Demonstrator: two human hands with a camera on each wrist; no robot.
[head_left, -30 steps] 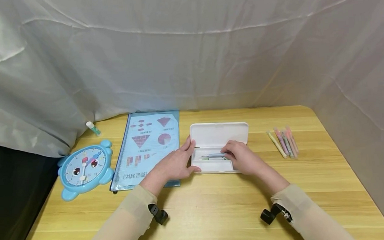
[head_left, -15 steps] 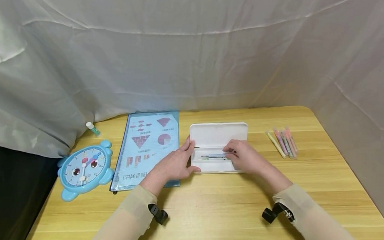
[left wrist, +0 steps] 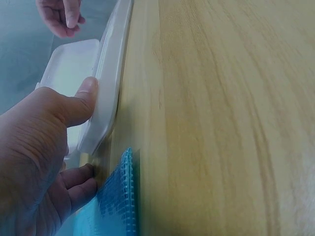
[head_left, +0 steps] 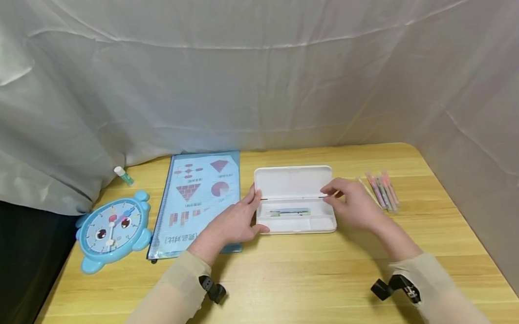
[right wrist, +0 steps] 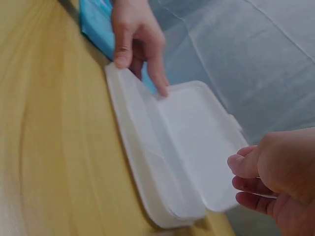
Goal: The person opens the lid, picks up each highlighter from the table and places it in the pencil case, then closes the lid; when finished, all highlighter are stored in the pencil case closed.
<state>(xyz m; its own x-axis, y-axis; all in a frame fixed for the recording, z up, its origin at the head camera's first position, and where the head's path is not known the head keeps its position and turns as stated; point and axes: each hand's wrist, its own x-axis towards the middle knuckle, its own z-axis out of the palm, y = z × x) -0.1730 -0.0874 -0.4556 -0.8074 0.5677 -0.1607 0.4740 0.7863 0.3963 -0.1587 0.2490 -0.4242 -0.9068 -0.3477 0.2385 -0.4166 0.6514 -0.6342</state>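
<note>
A white pencil case (head_left: 322, 222) lies on the table with its lid (head_left: 289, 180) raised and leaning back. Slim blue and green pens (head_left: 290, 211) rest together in its tray. My left hand (head_left: 238, 219) holds the case's left end, thumb at the front corner and fingers by the hinge side. In the left wrist view the thumb (left wrist: 83, 101) presses on the case wall. Over at the right end of the lid hovers my right hand (head_left: 354, 201), fingers loosely bent with nothing between them; the right wrist view shows those fingers (right wrist: 253, 189) beside the lid's edge.
To the right lie several pastel highlighters (head_left: 384, 192). A blue mesh zip folder (head_left: 237, 158) with a printed sheet is left of the case, partly beneath my left forearm. Farther left are a blue toy clock (head_left: 113, 228) and a glue stick (head_left: 123, 175). Grey cloth (head_left: 255, 84) hangs behind.
My right hand has let go of the pens in the tray and moved up and right to the lid's right end. The left hand has stayed at the case's left end.
</note>
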